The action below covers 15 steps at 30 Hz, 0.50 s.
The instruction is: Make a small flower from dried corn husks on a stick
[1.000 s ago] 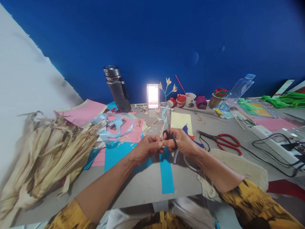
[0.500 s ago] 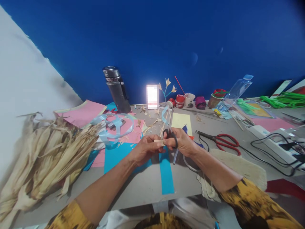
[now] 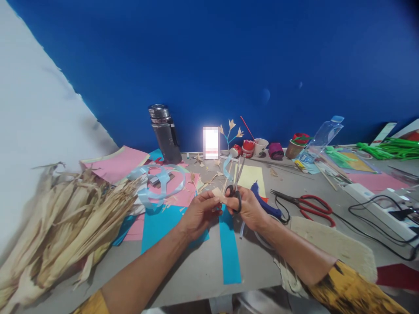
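Between my two hands is a small piece of dried corn husk [image 3: 217,192]. My left hand [image 3: 203,208] pinches it between thumb and fingers. My right hand [image 3: 248,206] has scissors [image 3: 238,179] with black handles hooked on its fingers, blades pointing away from me and slightly apart. The right thumb and fingertip also touch the husk's right end. Below the hands lies a blue paper strip [image 3: 231,255], beside a larger blue sheet [image 3: 157,226]. A blue glue gun [image 3: 266,204] rests just right of my right hand.
A bundle of dried husks [image 3: 72,222] covers the left side. Behind stand a dark thermos [image 3: 164,135], husk flowers on a stem [image 3: 229,137] and a paper cup [image 3: 261,147]. To the right are red-handled scissors [image 3: 314,205], a plastic bottle [image 3: 322,137] and a power strip [image 3: 376,207] with cables.
The husk piece has tilted upward in my fingers, and the scissors' blades now show more clearly, pointing up. The whole view has shifted slightly, so things sit lower.
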Each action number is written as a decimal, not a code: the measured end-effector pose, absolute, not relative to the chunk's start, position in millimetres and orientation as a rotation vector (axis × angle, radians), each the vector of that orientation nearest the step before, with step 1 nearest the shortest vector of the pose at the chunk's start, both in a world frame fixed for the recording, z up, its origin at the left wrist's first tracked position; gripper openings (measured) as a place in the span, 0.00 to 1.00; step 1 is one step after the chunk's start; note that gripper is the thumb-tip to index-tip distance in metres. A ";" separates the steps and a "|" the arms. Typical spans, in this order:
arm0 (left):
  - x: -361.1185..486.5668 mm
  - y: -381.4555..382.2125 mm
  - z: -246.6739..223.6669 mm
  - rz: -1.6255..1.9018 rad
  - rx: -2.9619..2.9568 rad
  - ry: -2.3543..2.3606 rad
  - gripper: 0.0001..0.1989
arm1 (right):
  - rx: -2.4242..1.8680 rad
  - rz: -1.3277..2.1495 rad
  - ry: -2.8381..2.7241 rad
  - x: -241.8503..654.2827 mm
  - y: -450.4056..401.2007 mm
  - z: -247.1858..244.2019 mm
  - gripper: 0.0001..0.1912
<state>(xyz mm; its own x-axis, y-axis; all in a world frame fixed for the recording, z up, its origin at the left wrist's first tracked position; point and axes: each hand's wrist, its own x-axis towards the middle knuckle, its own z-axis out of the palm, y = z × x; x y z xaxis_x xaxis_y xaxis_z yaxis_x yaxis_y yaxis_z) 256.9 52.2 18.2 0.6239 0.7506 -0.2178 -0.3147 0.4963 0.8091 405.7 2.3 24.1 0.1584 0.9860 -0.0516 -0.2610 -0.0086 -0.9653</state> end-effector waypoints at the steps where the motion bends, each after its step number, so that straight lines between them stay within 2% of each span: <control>1: 255.6 54.0 19.0 0.706 0.809 0.616 0.10 | -1.133 1.221 -0.911 406.8 2.1 25.6 0.17; 5: 249.7 61.9 26.0 0.793 0.845 0.670 0.09 | -1.238 1.215 -1.124 417.0 2.0 29.7 0.18; 10: 243.6 66.9 38.7 0.932 0.893 0.670 0.09 | -1.327 1.206 -1.464 424.8 1.7 22.7 0.28; 15: 242.6 64.8 42.7 1.023 0.875 0.671 0.10 | -1.324 1.211 -1.565 419.4 -0.4 17.0 0.33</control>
